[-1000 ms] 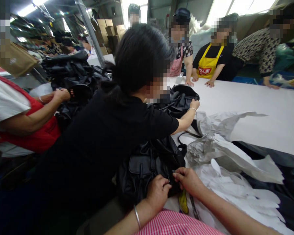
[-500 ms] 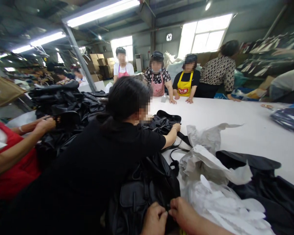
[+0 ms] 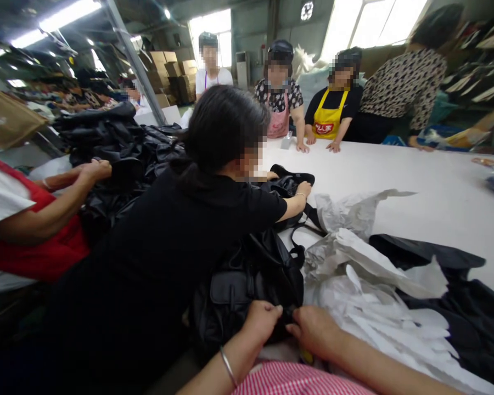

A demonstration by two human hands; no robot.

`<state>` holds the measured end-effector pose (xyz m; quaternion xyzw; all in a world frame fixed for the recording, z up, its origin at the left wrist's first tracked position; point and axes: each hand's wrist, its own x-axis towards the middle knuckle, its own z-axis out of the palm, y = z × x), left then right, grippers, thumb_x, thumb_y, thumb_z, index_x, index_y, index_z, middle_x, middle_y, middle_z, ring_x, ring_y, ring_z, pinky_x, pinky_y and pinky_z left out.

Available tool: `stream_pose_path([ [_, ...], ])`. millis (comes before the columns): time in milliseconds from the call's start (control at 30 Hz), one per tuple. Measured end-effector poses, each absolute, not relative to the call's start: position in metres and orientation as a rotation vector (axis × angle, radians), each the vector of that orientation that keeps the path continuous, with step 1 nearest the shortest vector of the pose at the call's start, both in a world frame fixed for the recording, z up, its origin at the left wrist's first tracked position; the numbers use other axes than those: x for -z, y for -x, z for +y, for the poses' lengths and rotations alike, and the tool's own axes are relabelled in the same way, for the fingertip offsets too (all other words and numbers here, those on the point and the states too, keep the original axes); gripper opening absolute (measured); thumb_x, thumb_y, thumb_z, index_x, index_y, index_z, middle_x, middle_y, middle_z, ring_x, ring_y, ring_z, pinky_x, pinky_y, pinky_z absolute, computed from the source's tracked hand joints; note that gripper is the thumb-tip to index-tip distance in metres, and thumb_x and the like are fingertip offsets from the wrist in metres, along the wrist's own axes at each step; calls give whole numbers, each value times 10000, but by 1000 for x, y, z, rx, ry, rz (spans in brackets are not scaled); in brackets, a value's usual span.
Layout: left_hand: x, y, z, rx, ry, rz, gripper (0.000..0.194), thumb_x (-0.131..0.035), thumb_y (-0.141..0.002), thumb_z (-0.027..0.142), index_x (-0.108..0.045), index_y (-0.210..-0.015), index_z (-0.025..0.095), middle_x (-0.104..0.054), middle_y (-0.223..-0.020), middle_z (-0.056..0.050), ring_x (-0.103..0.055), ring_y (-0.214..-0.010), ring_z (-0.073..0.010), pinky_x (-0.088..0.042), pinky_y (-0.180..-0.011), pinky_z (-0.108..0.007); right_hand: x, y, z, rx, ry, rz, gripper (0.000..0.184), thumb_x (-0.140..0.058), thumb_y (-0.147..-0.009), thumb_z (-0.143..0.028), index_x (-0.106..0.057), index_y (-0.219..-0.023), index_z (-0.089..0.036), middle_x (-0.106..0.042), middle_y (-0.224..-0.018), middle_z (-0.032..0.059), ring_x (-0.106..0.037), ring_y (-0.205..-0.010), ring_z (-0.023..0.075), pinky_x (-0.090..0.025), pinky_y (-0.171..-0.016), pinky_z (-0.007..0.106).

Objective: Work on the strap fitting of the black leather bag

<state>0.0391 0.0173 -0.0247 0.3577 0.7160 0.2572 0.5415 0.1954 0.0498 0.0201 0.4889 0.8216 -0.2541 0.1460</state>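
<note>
A black leather backpack [image 3: 251, 280] lies on the white table [image 3: 415, 175] right in front of me. My left hand [image 3: 261, 323], with a thin bangle on its wrist, and my right hand [image 3: 313, 329] both pinch the bag's near edge, fingertips almost touching. A person in a black top [image 3: 168, 263] leans across the table at my left, one hand on another black bag [image 3: 290, 186].
Crumpled white and grey packing paper [image 3: 366, 274] is heaped to the right of the backpack, with dark fabric [image 3: 456, 296] beyond it. A pile of black bags [image 3: 115, 142] sits at the left under a person's arm in a red apron [image 3: 45, 252]. Several people stand at the table's far side.
The view swung up and then partly back down. My hands stay pinched on the backpack's edge. The person in black keeps reaching over the far bag.
</note>
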Motion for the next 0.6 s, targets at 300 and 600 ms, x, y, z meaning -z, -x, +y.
stream_pose_path([
  [300,25,-37,16,-631,-857,1687,345,-570,-766,407,-703,-651,110,-575,-547,-13,-464,-546,-130,-327,-572,-273,-16,-188,42,732,-1506,2353,284,-633,-844,-416,-747,-827,-156,-723,-818,154,-691,-809,337,-521,-684,382],
  [600,20,-41,16,-657,-835,1714,282,-549,-772,310,-654,-600,114,-507,-532,17,-432,-550,-113,-288,-555,-265,1,-191,34,843,-1615,2299,167,-569,-742,-245,-716,-769,-171,-718,-757,109,-668,-702,239,-372,-549,281],
])
